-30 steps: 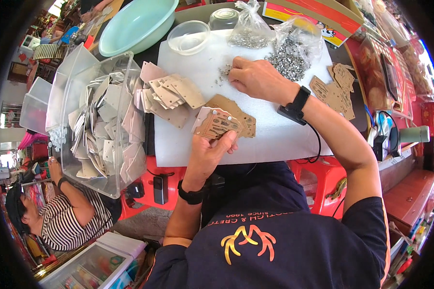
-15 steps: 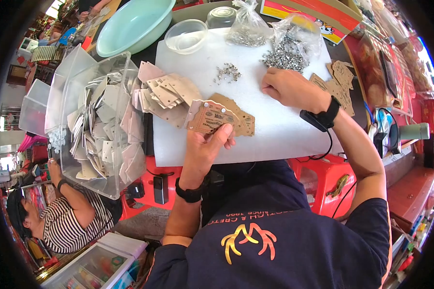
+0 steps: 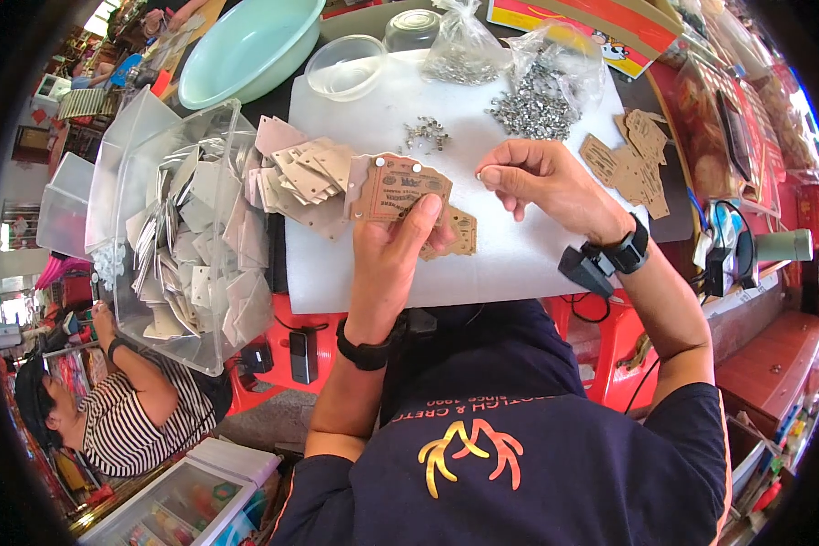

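Observation:
My left hand (image 3: 387, 264) holds a brown printed card (image 3: 396, 193) with a scalloped edge, its thumb pressed on the front. A paler card shows behind its left side, and two round silvery-white studs sit along its top edge. My right hand (image 3: 539, 182) is closed in a pinch just right of the card, apart from it; whatever lies between the fingertips is too small to make out. Beyond the card lies a small scatter of metal pieces (image 3: 425, 136). Another brown card (image 3: 461, 234) lies on the white board under my left hand, partly hidden.
The white foam board (image 3: 337, 278) carries a larger heap of metal pieces (image 3: 537, 109), plastic bags (image 3: 464, 55) and a clear tub (image 3: 346, 68). Left are stacked pale cards (image 3: 309, 173) and a card-filled plastic bin (image 3: 214, 350). Brown cards (image 3: 642, 168) lie right. A co-worker (image 3: 141, 405) sits left.
My right hand has come from beside the metal heap down and nearer the card, fingers pinched. My left hand has raised the card slightly and turned it more upright.

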Demonstrator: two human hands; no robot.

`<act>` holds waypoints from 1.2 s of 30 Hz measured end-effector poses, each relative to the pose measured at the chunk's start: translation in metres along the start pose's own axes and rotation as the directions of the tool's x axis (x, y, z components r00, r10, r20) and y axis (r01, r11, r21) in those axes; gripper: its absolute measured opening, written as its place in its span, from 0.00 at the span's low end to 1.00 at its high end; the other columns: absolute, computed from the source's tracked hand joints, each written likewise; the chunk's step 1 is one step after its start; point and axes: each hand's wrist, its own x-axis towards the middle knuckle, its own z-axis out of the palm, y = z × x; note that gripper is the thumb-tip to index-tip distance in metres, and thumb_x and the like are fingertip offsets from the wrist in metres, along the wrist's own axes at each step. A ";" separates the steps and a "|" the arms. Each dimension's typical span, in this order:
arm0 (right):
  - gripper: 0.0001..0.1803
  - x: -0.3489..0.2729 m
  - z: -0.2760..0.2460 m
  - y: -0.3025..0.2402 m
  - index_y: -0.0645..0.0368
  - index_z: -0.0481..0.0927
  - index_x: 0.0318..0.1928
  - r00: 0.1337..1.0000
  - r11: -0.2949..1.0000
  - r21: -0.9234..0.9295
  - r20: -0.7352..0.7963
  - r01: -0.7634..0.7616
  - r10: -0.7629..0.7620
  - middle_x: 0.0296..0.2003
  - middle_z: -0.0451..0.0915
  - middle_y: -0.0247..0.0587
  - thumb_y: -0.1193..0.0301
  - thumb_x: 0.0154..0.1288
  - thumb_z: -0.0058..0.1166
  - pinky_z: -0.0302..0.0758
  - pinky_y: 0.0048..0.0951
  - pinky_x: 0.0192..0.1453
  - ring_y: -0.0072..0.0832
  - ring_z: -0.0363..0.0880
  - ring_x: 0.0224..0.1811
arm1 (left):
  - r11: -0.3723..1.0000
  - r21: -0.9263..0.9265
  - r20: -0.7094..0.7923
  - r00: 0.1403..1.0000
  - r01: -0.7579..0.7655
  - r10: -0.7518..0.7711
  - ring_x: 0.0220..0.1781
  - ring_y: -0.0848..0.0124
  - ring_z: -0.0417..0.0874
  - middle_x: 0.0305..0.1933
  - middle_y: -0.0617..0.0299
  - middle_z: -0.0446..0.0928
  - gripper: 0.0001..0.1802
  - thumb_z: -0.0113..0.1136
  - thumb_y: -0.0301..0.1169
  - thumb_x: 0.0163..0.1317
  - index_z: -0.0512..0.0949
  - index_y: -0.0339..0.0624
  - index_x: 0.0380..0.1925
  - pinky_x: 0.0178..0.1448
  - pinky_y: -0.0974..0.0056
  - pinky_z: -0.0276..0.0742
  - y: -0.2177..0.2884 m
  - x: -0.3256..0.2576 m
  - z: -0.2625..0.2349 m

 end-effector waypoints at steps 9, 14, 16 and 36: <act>0.12 -0.012 0.019 0.004 0.61 0.81 0.44 1.000 0.868 0.497 0.025 -0.024 0.013 0.28 0.77 0.26 0.64 0.71 0.56 0.74 0.17 0.30 0.12 0.74 0.27 | 0.998 -0.026 -0.052 0.997 -0.053 0.051 0.32 0.76 0.78 0.38 0.64 0.78 0.09 0.56 0.30 0.70 0.75 0.39 0.46 0.33 0.70 0.72 0.006 0.004 0.019; 0.13 -0.014 0.021 0.009 0.61 0.80 0.45 1.000 0.887 0.462 -0.010 0.023 -0.021 0.28 0.77 0.28 0.64 0.72 0.55 0.74 0.17 0.30 0.13 0.74 0.27 | 0.997 -0.052 -0.056 0.997 -0.056 0.053 0.31 0.78 0.80 0.36 0.64 0.79 0.12 0.57 0.28 0.69 0.73 0.38 0.50 0.33 0.72 0.76 0.000 0.006 0.020; 0.13 -0.014 0.023 0.010 0.62 0.80 0.45 0.998 0.890 0.453 -0.049 0.054 -0.035 0.28 0.77 0.28 0.64 0.72 0.55 0.74 0.18 0.31 0.13 0.74 0.27 | 0.996 -0.067 -0.070 0.996 -0.066 0.062 0.31 0.78 0.80 0.36 0.64 0.79 0.12 0.57 0.28 0.69 0.73 0.38 0.50 0.33 0.73 0.76 -0.001 0.006 0.024; 0.05 -0.012 0.059 0.019 0.63 0.81 0.39 0.744 0.879 -0.194 -0.471 0.436 -0.473 0.33 0.79 0.39 0.78 0.62 0.61 0.76 0.24 0.33 0.23 0.79 0.32 | 0.984 -0.023 -0.109 0.979 -0.178 0.175 0.36 0.81 0.77 0.40 0.65 0.78 0.15 0.57 0.28 0.70 0.72 0.35 0.54 0.40 0.74 0.76 -0.008 0.004 0.034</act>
